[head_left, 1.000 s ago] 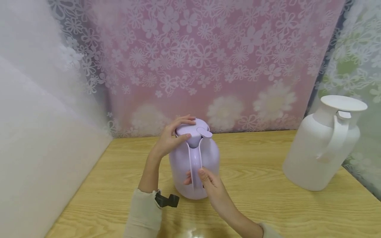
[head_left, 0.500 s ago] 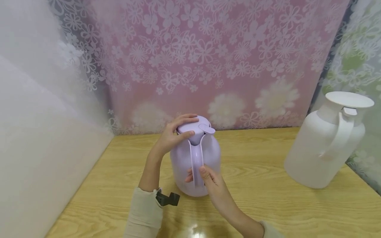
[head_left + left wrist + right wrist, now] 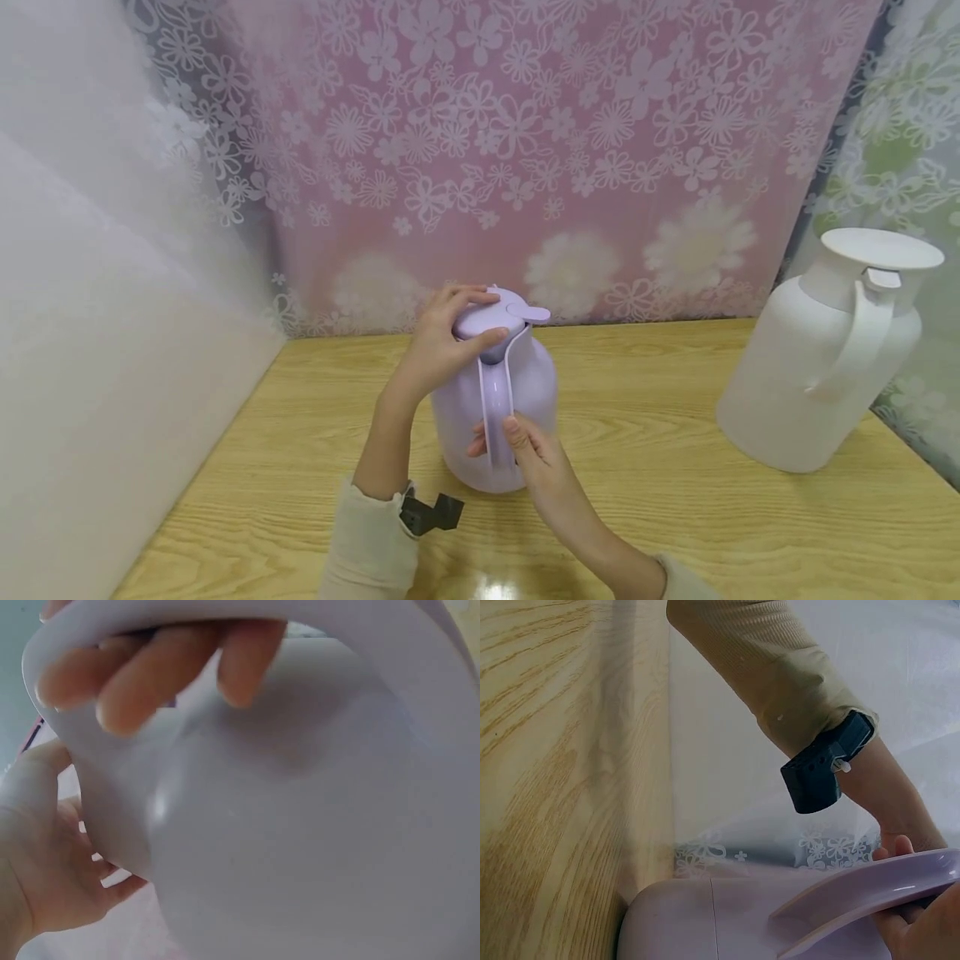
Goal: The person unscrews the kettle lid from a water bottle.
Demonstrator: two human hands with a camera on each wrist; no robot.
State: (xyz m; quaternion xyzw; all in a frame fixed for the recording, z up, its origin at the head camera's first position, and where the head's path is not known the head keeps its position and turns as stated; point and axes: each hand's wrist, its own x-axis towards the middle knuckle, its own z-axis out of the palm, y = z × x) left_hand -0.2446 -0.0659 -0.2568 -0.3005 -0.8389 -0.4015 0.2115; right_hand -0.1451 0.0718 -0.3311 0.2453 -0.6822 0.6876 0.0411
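The pale lilac plastic jug (image 3: 495, 400) stands upright on the light wood-grain counter (image 3: 645, 467), near its back edge and the flowered curtain (image 3: 525, 150), with bare wood on both sides. The left hand (image 3: 450, 342) curls over the jug's round lilac lid (image 3: 498, 312), gripping it. The right hand (image 3: 528, 454) pinches the jug's looped handle (image 3: 495, 400). A white plastic jug (image 3: 821, 358) stands well apart at right; both jugs' contents are hidden.
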